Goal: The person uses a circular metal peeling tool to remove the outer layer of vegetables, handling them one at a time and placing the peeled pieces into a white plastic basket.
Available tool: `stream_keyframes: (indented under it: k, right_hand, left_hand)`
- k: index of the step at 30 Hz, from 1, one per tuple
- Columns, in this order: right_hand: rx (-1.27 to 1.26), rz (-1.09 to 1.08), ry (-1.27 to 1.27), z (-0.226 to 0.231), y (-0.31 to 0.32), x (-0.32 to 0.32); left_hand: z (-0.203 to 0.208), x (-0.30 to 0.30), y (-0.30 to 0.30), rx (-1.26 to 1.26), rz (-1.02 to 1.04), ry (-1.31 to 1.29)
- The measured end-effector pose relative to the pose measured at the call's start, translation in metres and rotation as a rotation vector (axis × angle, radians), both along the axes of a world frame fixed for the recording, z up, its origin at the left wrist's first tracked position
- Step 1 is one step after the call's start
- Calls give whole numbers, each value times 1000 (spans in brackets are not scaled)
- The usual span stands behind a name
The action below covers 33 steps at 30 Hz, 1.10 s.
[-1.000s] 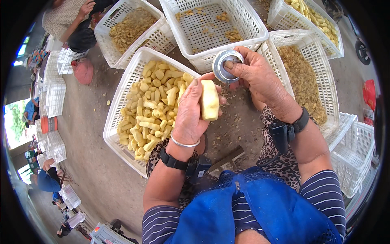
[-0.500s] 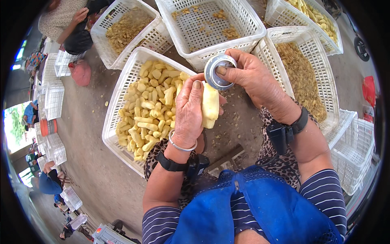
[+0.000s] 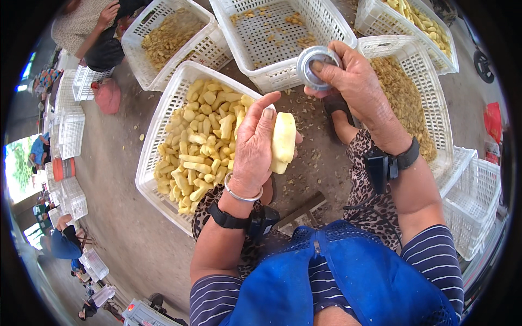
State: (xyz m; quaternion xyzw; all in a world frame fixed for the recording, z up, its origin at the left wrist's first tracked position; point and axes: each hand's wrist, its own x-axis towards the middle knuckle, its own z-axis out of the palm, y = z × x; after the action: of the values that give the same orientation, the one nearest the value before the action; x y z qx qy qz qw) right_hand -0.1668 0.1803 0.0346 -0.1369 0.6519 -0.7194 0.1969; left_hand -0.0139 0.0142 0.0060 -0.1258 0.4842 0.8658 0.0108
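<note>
My left hand (image 3: 255, 144) wears a bangle and is closed around a thick, pale yellow peeled root piece (image 3: 283, 142), which stands nearly upright along the palm. Up and to the right, my right hand (image 3: 353, 81) grips a round grey metal cap (image 3: 318, 67), its thumb pressed into the hollow. The cap is apart from the root piece. Beside my left hand, a white slatted crate (image 3: 148, 163) holds a heap of similar peeled yellow pieces (image 3: 204, 136).
A white crate (image 3: 239, 51) with a few scraps stands ahead. Crates with brownish peelings (image 3: 405, 100) stand at right and at far left (image 3: 163, 41). Another crate of yellow pieces (image 3: 421, 24) is far right. A person (image 3: 89, 24) sits at upper left. Scraps litter the floor (image 3: 321, 157).
My right hand has moved up and right with the metal cap, away from the root piece. My left hand and the root piece stay nearly in place.
</note>
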Motion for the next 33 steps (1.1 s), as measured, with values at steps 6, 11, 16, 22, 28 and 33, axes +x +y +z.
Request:
stream_keyframes:
  k: [6,11,16,22,28,33]
  right_hand:
    - [32,236,-47,2,-9,31]
    - [52,285,-83,-4,-9,30]
    - [142,151,64,-6,-5,13]
    - [63,119,28,-4,1,11]
    - [44,277,16,-7,-8,31]
    - [36,319,-24,-11,-7,30]
  left_hand:
    - [-10,0,-1,23,28,94]
    - [-4,-2,3,-17,39,-17]
    - [0,4,2,-11,-26,17]
    - [-1,1,-1,8,42,-65]
    - [-10,0,2,25,59,56]
    - [-13,0,1,20,8,47]
